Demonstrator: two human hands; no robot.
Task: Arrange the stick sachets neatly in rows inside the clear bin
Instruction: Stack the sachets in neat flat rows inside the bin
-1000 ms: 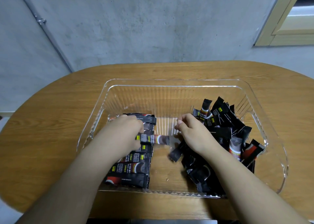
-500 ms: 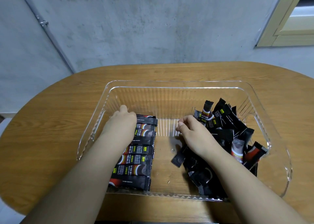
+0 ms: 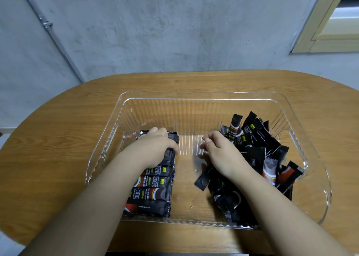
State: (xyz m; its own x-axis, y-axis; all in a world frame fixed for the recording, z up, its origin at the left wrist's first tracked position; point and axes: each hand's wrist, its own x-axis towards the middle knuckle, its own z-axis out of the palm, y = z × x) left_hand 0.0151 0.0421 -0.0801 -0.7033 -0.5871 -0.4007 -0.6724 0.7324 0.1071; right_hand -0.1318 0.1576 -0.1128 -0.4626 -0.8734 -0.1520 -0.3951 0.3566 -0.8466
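Pressing down on the far end of the tidy row at the lower left of the frame, the left hand lies palm-down with its fingers curled over the top sachets, seemingly squaring them against the wall of the clear bin. To do this well, the push should be even and light (these packets slide easily), with the ends kept flush so the next sachet sits parallel. The bare strip of bin floor at centre leaves room for a second row. Right of it, the right hand hovers loosely curled and appears to hold nothing, though its fingertips are partly hidden. The loose pile fills the right side, still jumbled.
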